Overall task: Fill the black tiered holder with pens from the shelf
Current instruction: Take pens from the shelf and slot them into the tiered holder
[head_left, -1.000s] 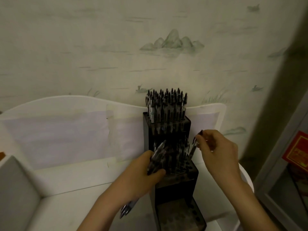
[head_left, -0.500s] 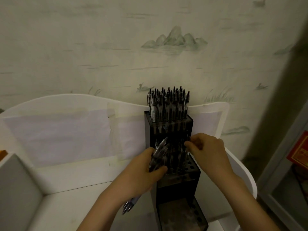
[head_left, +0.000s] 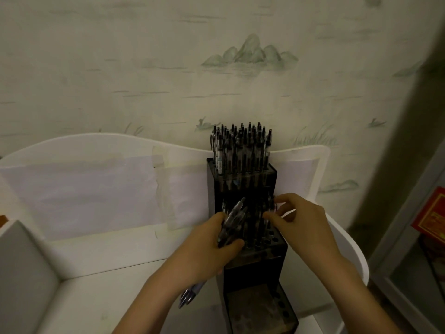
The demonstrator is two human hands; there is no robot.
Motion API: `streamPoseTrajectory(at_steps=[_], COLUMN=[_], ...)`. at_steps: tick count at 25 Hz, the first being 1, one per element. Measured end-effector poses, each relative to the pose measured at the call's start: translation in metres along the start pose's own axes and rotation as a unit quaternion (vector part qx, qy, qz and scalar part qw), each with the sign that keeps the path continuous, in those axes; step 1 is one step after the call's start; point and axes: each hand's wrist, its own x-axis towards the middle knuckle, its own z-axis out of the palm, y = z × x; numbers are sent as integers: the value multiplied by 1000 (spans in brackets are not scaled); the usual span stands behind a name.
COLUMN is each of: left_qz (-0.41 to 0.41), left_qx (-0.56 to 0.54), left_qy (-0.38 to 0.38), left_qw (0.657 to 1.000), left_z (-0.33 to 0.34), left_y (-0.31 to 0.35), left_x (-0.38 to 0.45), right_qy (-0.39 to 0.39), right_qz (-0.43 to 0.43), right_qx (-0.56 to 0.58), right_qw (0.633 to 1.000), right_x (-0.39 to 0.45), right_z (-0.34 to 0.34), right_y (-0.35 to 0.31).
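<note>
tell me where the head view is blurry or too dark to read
Head view: dim light throughout; right hand fingers smeared by motion blur; middle tier of the black holder too dark to count pens; a soft shadow darkens the right edge; wide-angle bowing curves the shelf rim.

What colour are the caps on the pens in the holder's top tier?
Black, on the pens in the holder, seen from the head view.

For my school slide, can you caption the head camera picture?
Left hand grips a bundle of pens beside the black tiered holder; right hand reaches its middle tier.
</note>
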Motion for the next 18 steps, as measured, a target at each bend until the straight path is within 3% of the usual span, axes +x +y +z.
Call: streamPoseTrajectory(at_steps=[2, 3, 7, 9, 13, 18], left_qz=[-6, -13, -16, -12, -15, -17], left_qx=[-7, -12, -2, -1, 4, -5], left_qy=[-10, -17, -40, -39, -37, -38], left_qw=[1000, 1000, 999, 999, 999, 999], left_z=[3, 4, 13, 15, 17, 19], left_y=[0, 1, 3, 4, 5, 8], left_x=[1, 2, 4, 4, 3, 3], right_qy=[47, 35, -147, -185, -197, -158], right_qz=[-28, -26, 63, 103, 124, 162], right_qx=[65, 114, 292, 325, 360, 410], right_qw=[996, 993, 943, 922, 903, 884], right_x=[-10, -13, -21, -23, -28, -24], right_z=[-2, -2, 0, -2, 0, -1], right_y=[-8, -13, -26, -24, -20, -17])
